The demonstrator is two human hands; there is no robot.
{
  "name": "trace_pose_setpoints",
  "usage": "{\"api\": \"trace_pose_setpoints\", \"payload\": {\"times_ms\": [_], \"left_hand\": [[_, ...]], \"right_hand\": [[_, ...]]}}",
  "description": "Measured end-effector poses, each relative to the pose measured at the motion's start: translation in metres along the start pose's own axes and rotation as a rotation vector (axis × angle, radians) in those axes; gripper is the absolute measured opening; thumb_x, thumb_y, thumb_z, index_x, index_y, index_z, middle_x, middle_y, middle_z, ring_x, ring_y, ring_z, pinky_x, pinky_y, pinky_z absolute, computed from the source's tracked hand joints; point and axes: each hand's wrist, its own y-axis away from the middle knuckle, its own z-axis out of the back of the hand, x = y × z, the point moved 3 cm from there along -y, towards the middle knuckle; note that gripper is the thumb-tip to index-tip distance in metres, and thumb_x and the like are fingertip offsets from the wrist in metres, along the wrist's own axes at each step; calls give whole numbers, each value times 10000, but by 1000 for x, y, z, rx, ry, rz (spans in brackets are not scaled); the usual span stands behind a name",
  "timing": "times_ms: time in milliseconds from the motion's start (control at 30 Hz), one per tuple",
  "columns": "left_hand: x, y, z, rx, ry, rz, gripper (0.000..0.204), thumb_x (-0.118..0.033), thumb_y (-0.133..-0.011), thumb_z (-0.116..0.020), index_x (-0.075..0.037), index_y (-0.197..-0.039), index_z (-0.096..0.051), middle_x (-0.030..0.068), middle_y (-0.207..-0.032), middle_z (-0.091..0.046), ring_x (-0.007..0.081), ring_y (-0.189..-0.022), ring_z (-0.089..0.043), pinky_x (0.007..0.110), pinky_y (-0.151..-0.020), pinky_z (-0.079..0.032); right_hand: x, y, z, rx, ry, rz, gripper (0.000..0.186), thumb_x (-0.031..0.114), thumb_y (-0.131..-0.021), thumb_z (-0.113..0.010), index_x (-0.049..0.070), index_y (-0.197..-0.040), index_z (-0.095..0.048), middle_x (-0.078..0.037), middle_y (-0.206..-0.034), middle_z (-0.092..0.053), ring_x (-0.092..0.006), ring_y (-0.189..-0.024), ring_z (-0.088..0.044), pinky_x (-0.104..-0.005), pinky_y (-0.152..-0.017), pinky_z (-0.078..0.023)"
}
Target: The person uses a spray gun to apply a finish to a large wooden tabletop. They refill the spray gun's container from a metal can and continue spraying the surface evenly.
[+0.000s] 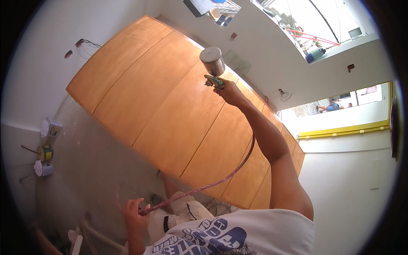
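Wood panel (170, 102): lg, orange-brn, dk straight seams across, glossy twd far edge. Spray gun (209, 80): grn knobs, over panel's far side; silver cyl. cup (213, 61) attached. Hose (208, 186): dk red, curved, crosses panel's near edge.

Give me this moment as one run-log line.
right hand: gripping spray gun, metal cup on top | left hand: holding red hose | surface: orange-brown wooden panel

Your fisheye head cam's looking down from above your shirt (272, 227), pretty close, wooden panel (170, 102) mid-frame.
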Motion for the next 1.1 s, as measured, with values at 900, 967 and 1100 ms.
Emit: {"api": "trace_pose_setpoints", "payload": {"times_ms": [900,967,1100], "left_hand": [[22,113,-6,-229,40,73,336,-65,-807,-787,-41,-1110,-642,119,-895,-559,289,-762,-545,426,-669,-465],[29,137,-2,-254,10,71,331,-70,-812,-782,-40,-1110,-641,117,-899,-561,287,-774,-546,432,-680,-465],[39,170,0,-298,-4,70,328,-78,-812,-779,-40,-1108,-642,114,-918,-563,286,-795,-549,429,-692,-467]], "right_hand": [[68,155,-31,303,-116,-69,294,268,-935,-717,41,-1118,-676,-15,-781,-639,-95,-589,-551,-273,-524,-454],[88,187,-53,404,-109,-59,309,272,-934,-720,38,-1130,-674,-17,-788,-640,-102,-605,-572,-277,-530,-473],[126,244,-88,590,-194,-14,291,248,-937,-723,25,-1116,-670,-47,-825,-685,-126,-649,-626,-292,-535,-511]]}}
